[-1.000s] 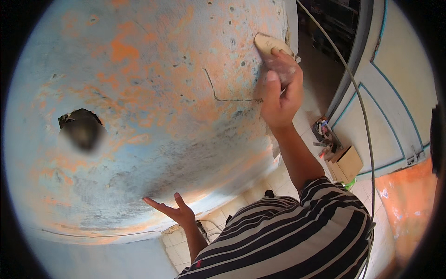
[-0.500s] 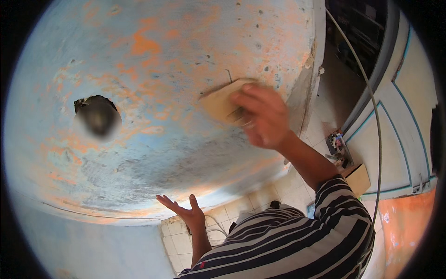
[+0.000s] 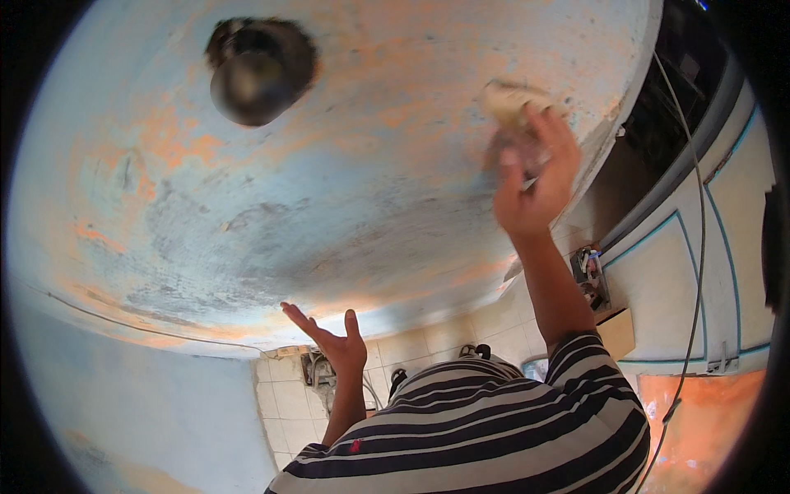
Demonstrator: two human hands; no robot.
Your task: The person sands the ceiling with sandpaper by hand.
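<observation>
Tan flat piece (image 3: 515, 100) in right hand (image 3: 550, 183); left hand (image 3: 344, 349) spread near wall (image 3: 362, 173).

The right hand (image 3: 539, 177), scraper (image 3: 517, 100) in it, is before the wall (image 3: 370, 198), right of the left hand (image 3: 339, 344). Left of the scraper, 1 hole (image 3: 295, 48) is in the wall.

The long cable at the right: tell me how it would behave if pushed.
The cable would probably flex and swing rather than stay stiff, being slender and running in a long curve, though the fisheye may exaggerate that. It looks light for its length, given its thinness. The small dark lump low on it might snag.
</observation>
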